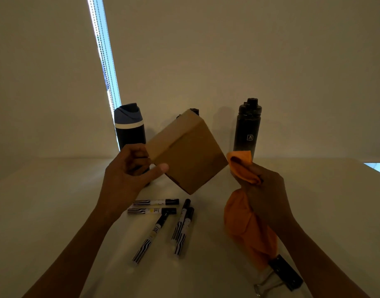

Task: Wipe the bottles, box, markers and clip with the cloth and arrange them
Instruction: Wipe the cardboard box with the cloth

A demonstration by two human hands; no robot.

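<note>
My left hand (129,175) holds a brown cardboard box (187,151) tilted in the air above the table, thumb on its near face. My right hand (268,190) grips a bunched orange cloth (247,222) just right of the box, not touching it. Several black-capped markers (163,220) lie scattered on the white table below the box. A dark bottle with a blue lid (130,127) stands at the back left, a black bottle (247,127) at the back right. A third dark top (194,111) peeks from behind the box. A black binder clip (283,274) lies under my right forearm.
The white table (55,211) runs up to a pale wall. A bright window strip (103,50) with bead chains stands behind the left bottle. The table's right edge (376,168) shows at the far right.
</note>
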